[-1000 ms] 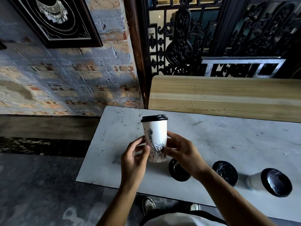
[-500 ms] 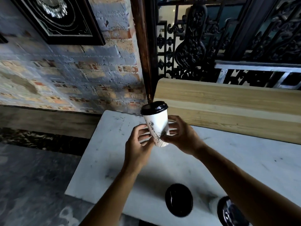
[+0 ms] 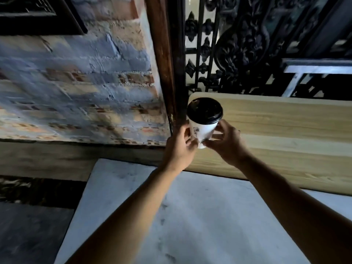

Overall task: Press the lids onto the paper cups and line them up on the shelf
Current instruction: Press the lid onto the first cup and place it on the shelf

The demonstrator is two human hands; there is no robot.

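Observation:
A white paper cup [image 3: 203, 131] with a dark drawing on its side carries a black lid [image 3: 204, 111] on its rim. Both hands hold it by its lower half: my left hand [image 3: 180, 147] on its left side, my right hand [image 3: 226, 143] on its right side. The cup is upright, slightly tilted, and hangs over the left end of the pale wooden shelf [image 3: 285, 130]. Whether its base touches the shelf is hidden by my fingers.
A white marble table [image 3: 190, 216] lies under my forearms, in front of the shelf. A brick wall [image 3: 76, 92] stands to the left, a dark wooden post [image 3: 163, 63] and black ornate ironwork [image 3: 247, 44] behind the shelf's left end.
Both hands have carried the lidded cup from the table up and forward to the shelf's left end. My view has followed, so the loose lids and the other cup are out of frame.

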